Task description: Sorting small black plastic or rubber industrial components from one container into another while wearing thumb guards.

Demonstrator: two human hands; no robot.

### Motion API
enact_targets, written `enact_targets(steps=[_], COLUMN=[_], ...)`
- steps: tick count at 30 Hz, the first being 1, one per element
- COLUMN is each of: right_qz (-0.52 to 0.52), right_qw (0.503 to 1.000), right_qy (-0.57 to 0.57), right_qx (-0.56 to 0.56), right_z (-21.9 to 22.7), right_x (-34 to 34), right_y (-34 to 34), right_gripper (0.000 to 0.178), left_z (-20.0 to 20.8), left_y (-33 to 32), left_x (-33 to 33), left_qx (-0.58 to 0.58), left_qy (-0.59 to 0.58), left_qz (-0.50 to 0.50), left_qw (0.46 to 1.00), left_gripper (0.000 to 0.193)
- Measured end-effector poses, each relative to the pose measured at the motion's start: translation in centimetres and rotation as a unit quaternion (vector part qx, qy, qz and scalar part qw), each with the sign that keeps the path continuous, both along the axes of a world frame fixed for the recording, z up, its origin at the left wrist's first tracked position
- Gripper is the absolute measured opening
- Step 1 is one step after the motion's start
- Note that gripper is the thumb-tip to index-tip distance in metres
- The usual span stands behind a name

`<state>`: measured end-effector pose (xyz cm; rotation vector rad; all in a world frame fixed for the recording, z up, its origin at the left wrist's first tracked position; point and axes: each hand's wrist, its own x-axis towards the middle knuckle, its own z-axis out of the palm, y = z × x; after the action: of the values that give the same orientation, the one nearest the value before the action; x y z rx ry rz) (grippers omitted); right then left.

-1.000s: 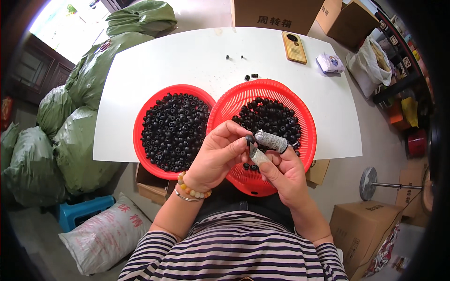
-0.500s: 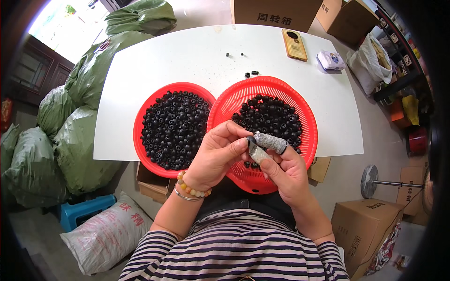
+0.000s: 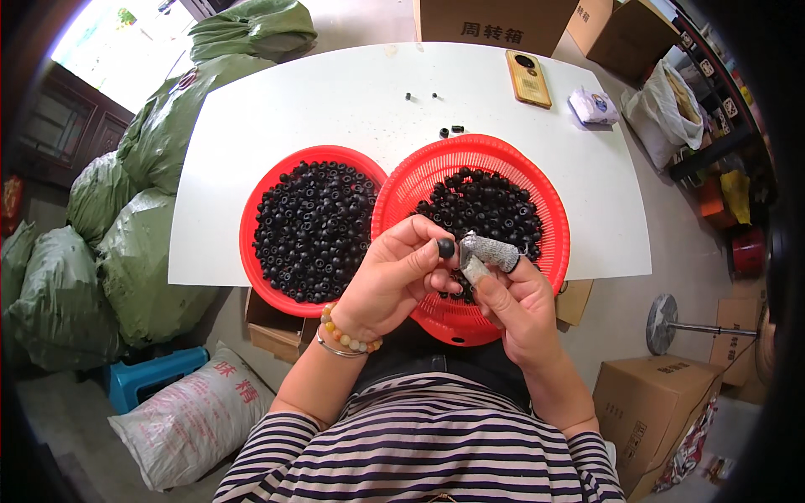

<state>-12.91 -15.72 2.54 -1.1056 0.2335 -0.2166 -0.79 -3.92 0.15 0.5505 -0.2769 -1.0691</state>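
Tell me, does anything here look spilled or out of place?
A few black beads lie loose on the white table, outside both red baskets. The right basket also juts over the table's near edge.

Black beads (image 3: pixel 314 230) fill two red baskets (image 3: pixel 256 251) on a white table (image 3: pixel 335 101); green sacks (image 3: pixel 142 260), a blue stool (image 3: pixel 151 379), striped navy-and-white sleeves (image 3: pixel 419 444).
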Motion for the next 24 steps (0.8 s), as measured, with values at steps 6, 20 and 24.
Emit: enact_targets(steps=[6,20,24], right_qz=[0.013,0.047,0.058], right_qw=[1.0,0.998,0.998], right_qy=[-0.023,-0.034,-0.039], right_qx=[0.003,-0.008,-0.007], right_z=[-0.14,0.36,0.45], right_x=[0.11,0.39,0.45], right_y=[0.17,0.12,-0.03], right_gripper=[0.039,0.035,0.035], left_z=[0.18,-0.32,0.02], left_y=[0.03,0.06,-0.02], left_x=[0.29,0.21,-0.06], left_qx=[0.006,-0.01,0.01], left_qy=[0.045,0.023,0.017], left_qz=[0.003,-0.026,-0.011], left_qw=[0.999,0.999,1.0], left_gripper=[0.011,0.008,0.01])
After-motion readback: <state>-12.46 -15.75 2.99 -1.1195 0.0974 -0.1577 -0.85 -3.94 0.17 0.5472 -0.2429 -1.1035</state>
